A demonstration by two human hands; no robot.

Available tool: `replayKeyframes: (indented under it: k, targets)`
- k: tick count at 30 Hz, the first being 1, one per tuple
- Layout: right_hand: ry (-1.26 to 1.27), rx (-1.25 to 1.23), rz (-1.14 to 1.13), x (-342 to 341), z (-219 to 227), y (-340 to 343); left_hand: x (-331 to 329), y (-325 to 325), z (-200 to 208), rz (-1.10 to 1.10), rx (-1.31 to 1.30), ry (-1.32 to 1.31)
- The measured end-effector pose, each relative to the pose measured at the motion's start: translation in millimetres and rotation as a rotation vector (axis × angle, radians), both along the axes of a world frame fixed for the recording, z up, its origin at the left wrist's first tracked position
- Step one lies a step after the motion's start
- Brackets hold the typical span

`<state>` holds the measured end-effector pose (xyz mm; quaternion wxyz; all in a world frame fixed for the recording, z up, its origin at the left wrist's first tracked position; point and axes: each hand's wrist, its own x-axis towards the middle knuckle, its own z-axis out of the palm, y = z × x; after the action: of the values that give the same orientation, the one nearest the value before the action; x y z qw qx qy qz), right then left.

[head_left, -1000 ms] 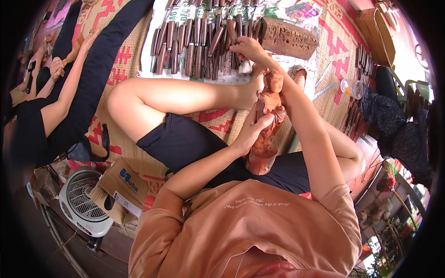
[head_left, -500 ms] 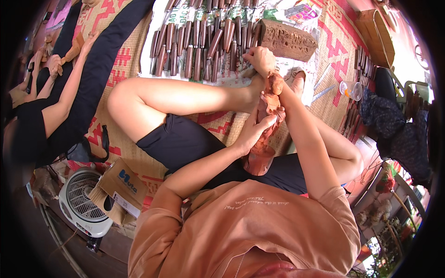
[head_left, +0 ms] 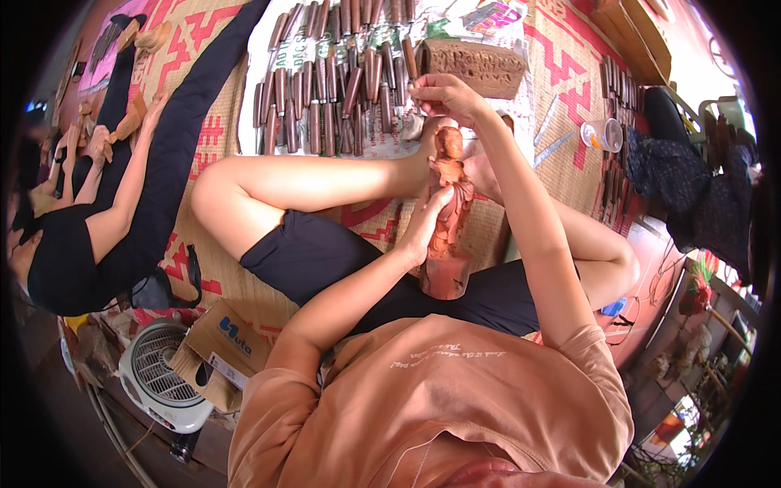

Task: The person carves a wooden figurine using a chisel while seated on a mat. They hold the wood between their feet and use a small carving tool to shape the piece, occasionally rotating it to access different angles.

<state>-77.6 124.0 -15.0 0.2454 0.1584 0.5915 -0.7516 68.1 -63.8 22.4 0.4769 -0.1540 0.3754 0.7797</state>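
Left hand (head_left: 419, 230) wraps its fingers round a carved reddish figure (head_left: 457, 205); right hand (head_left: 451, 96) seemingly finger-pinches a brown-handled tool (head_left: 410, 58), likely selecting it; next needs a secure grip.

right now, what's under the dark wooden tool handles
A white sheet with green print shows between the tool handles, with a red-patterned mat beside it. What lies directly beneath the tool handles is covered.

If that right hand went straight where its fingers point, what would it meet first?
The right hand would probably meet the brown tool handles; depth is unclear, and it may be touching one.
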Motion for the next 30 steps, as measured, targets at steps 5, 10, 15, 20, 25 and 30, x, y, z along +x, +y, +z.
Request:
replayKeyframes:
  k: [5, 10, 15, 20, 25, 30]
  targets:
    - [0.389, 0.230, -0.243, 52.8, 95.9, 1.5, 3.4, 0.9, -12.5, -0.008, 0.048, -0.078]
    - [0.536, 0.641, -0.341, 170.5, 101.3, -13.8, 13.0, 3.7, -7.0, -0.073, 0.083, -0.069]
    - [0.610, 0.777, -0.610, 244.6, 102.6, -63.9, 14.0, 8.4, 18.6, -0.168, 0.081, 0.071]
    - [0.676, 0.893, -0.688, 243.0, 90.9, -63.9, 18.7, 2.4, 2.2, -0.330, 0.045, 0.116]
    - [0.785, 1.161, -0.529, 246.7, 74.4, -58.5, 21.2, 5.7, 3.7, -0.306, 0.013, 0.186]
    - [0.719, 1.114, -0.285, 268.4, 90.9, -61.1, 21.4, 3.3, -1.5, -0.309, -0.037, 0.163]
